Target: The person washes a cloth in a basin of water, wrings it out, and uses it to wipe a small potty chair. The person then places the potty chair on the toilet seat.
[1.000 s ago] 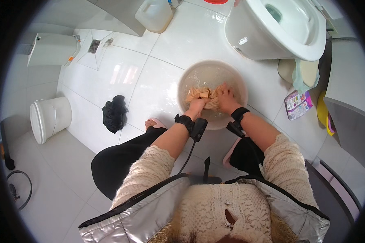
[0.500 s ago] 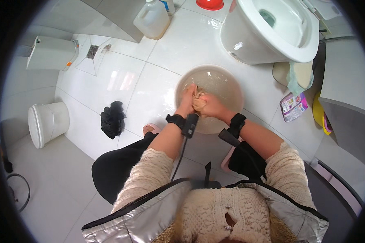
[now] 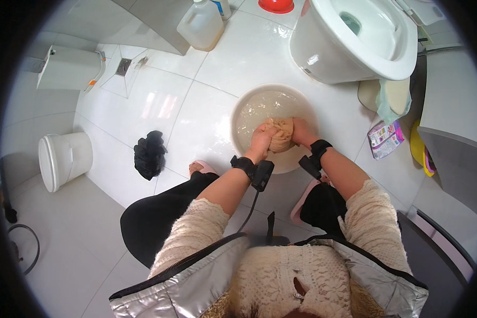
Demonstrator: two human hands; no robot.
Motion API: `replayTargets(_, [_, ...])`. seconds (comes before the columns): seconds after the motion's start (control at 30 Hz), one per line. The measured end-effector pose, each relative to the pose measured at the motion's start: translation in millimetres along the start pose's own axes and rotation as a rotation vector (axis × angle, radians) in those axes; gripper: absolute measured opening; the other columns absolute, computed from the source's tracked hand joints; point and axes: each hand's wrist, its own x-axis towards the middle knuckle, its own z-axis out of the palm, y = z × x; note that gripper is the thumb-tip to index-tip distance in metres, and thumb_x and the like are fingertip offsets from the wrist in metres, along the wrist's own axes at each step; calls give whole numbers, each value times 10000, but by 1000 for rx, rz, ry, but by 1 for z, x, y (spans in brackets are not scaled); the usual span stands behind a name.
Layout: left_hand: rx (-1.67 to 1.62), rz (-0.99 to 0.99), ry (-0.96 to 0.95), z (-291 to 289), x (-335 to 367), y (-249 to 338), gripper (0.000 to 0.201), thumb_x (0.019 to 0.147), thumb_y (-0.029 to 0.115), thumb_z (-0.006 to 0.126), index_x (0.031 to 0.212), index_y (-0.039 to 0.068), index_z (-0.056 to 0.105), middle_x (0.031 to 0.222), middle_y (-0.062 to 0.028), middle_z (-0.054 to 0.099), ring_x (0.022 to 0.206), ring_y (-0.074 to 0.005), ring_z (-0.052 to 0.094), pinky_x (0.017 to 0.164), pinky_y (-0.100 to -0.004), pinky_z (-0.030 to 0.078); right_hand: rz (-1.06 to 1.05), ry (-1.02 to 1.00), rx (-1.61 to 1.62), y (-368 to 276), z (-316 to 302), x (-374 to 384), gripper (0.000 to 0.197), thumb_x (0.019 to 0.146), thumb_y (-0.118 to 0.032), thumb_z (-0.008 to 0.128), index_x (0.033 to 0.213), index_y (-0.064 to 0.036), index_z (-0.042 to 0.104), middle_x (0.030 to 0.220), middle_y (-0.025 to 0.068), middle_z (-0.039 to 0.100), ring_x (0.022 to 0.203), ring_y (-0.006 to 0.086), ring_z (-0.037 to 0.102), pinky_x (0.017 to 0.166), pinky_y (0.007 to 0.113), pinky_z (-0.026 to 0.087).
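A pale round basin with cloudy water stands on the tiled floor between my feet. Over its water a bunched tan cloth is stretched between my hands. My left hand grips its left side with curled fingers. On the other side, my right hand holds the cloth's right edge, its fingers partly hidden by the fabric and the water. Black straps with small devices sit on both wrists.
A crumpled black cloth lies left of the basin, and a lidded white bucket stands farther left. Ahead are a toilet, a plastic jug and a red bowl. A purple-white packet lies at right.
My hands were pressed together around the squeezed cloth; now they are apart with it spread wider between them. The right hand has moved right, the left slightly right.
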Motion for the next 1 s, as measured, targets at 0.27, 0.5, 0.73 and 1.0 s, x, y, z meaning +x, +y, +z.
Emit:
replayTargets(0.27, [657,-98,184,-24,6,-14,366,790,231,646,1097,80,515,1100,-162,511,961,-299,525,918,-484,411,97,-141,-521,47,42,0,528,775,-310,613,1242,-106,478,1390,211,332,1101,399,495,915,439,418])
replayTargets(0.5, [699,-72,221,-17,-2,-14,801,796,526,584,1413,140,250,1440,-237,184,1303,-431,249,1049,-444,289,35,-69,579,48,87,7,398,709,-207,689,1070,-76,584,1047,159,598,933,238,577,841,363,444])
replayTargets(0.73, [-360,-390,-109,-29,9,27,630,886,641,319,1202,134,519,1197,-152,552,1064,-308,559,934,-478,430,11,-176,788,-55,8,-7,211,671,-139,695,720,-50,510,675,-1,519,660,88,496,587,267,420])
replayTargets(1.0, [827,465,-308,-34,21,23,463,856,417,579,1061,3,552,985,-157,612,861,-254,614,726,-374,503,-177,133,669,-73,12,-10,196,645,-86,668,658,-17,485,624,72,497,615,156,503,563,302,402])
